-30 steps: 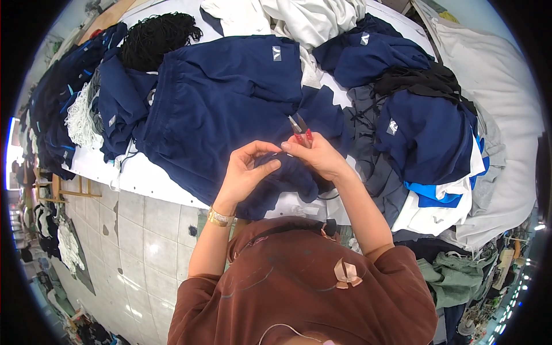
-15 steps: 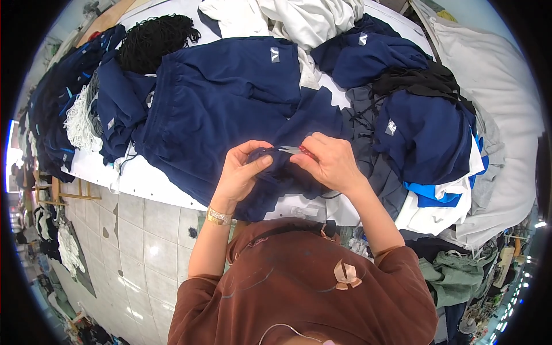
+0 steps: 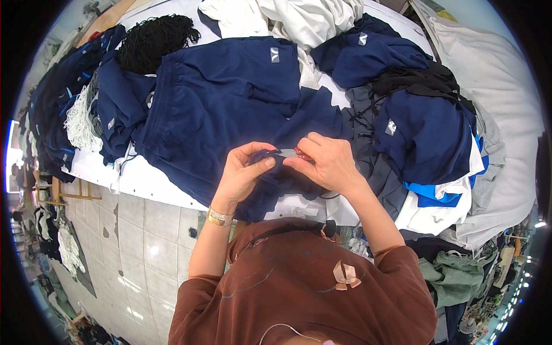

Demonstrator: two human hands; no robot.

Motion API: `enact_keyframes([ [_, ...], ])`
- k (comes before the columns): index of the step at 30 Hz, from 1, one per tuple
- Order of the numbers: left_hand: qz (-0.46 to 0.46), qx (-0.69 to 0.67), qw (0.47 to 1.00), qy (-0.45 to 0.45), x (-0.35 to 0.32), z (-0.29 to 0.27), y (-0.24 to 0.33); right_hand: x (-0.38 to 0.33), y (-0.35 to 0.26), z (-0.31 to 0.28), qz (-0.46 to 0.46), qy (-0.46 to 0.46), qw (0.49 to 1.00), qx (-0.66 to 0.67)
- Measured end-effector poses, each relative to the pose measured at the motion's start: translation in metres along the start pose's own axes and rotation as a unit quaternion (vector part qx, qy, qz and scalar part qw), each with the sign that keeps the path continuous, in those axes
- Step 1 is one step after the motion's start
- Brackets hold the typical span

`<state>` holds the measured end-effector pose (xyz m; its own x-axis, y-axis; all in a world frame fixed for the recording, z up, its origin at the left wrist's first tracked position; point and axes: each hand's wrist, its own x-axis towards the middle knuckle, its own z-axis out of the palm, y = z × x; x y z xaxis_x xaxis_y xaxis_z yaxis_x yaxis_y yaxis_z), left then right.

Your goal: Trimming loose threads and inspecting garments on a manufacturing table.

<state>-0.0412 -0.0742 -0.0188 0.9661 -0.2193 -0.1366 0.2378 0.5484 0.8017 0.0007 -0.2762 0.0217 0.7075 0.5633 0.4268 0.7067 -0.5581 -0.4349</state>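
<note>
Navy shorts [image 3: 213, 92] lie spread on the white table, waistband to the left and a small silver patch on the far leg. My left hand [image 3: 244, 169] pinches a bit of their near leg between thumb and fingers. In my right hand [image 3: 328, 161] is a small pair of red-handled thread snips [image 3: 287, 153], gripped with the thumb below. Their pale blades point left and touch or nearly touch the pinched cloth. The handle is mostly hidden by my fingers.
Bundles of black cord [image 3: 155, 43] and white cord [image 3: 85, 121] lie at the left. More navy garments [image 3: 422, 135] are heaped at the right, beside a pale cloth-covered mound [image 3: 489, 75]. White fabric [image 3: 310, 20] lies at the far edge. Tiled floor [image 3: 132, 241] shows at the near left.
The snips have moved slightly left, closer to the pinched cloth, and their blades have come together. My left hand has hardly moved.
</note>
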Motion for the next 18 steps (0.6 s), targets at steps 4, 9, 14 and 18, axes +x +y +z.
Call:
enact_keyframes([
  [4, 0.001, 0.002, 1.0, 0.0, -0.0007, 0.0001, 0.0019, -0.0022, 0.0036, -0.0021, 0.002, -0.005, 1.0, 0.018],
  [9, 0.005, 0.012, 1.0, -0.001, -0.0001, 0.0005, 0.0025, -0.0052, 0.0051, -0.0014, 0.016, -0.012, 0.998, 0.06],
  [14, 0.001, 0.009, 1.0, 0.003, -0.0008, -0.0015, 0.0026, -0.0045, 0.0051, -0.0012, 0.018, -0.017, 0.998, 0.052],
  [18, 0.005, 0.017, 1.0, 0.009, -0.0017, -0.0004, 0.0035, -0.0038, 0.0057, -0.0014, 0.015, -0.013, 0.998, 0.054],
])
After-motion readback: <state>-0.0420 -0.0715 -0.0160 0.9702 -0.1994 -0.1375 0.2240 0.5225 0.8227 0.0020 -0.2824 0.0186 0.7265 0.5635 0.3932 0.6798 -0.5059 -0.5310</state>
